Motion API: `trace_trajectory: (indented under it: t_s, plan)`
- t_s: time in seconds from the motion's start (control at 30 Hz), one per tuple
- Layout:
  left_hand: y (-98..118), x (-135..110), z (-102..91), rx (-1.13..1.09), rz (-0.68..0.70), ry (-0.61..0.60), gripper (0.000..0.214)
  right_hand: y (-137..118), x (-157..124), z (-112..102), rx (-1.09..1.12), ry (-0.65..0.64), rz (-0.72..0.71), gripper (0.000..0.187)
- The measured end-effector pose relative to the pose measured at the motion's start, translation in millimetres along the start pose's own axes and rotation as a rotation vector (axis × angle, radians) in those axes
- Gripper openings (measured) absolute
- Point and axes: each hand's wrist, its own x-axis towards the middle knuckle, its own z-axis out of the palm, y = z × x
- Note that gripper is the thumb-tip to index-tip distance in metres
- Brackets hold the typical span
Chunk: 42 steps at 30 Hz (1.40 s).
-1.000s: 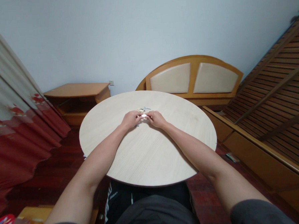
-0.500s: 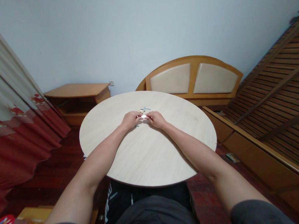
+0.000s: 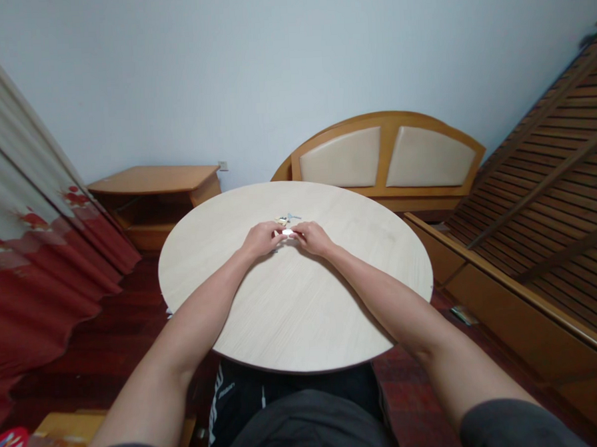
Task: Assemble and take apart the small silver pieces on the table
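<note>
Firstly, we catalogued a small white piece (image 3: pixel 287 232), lying between the two hands a little past the middle of the round pale-wood tabletop (image 3: pixel 304 330), toward its far edge. The left hand (image 3: pixel 262 239) lay palm down to the left of the piece, with its fingers curled inward. The right hand (image 3: pixel 312 239) lay palm down on the other side, curled back toward it. The two sets of fingertips were almost meeting around the white piece, and we could not tell whether either hand had hold of it or was merely touching it.

Just beyond the fingertips we listed a small tan piece (image 3: pixel 281 220) and, just beside it, a thin pale-blue piece (image 3: pixel 293 216); both were too small to identify. A sliver of pale blue (image 3: pixel 274 250) showed at the edge of the left hand.

Past the far edge of the tabletop we recorded a low wooden nightstand (image 3: pixel 153 180) and a wooden headboard (image 3: pixel 388 157) with two cream padded panels. To the right stood a slatted wooden bed base (image 3: pixel 540 171). A red-and-cream curtain (image 3: pixel 32 217) hung on the left, above a dark red floor (image 3: pixel 98 327).
</note>
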Motion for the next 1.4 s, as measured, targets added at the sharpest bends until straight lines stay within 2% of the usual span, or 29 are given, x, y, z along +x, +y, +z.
trace_trajectory:
  t_s: [0.3,0.87,1.17,1.4]
  plan:
    - [-8,3,5.5,0.003,-0.004,-0.006,0.029,-4,0,0,-0.015,-0.020,0.017,0.031]
    - [-8,2,5.4,-0.003,-0.022,0.002,0.028,-12,-2,-4,0.022,-0.025,0.062,0.027]
    - [-9,3,5.9,-0.035,-0.018,0.010,0.029,-13,-2,-4,0.061,-0.007,0.067,0.036]
    - [-7,2,5.3,-0.027,-0.029,0.004,0.028,-11,-2,-3,0.065,-0.016,0.054,0.030]
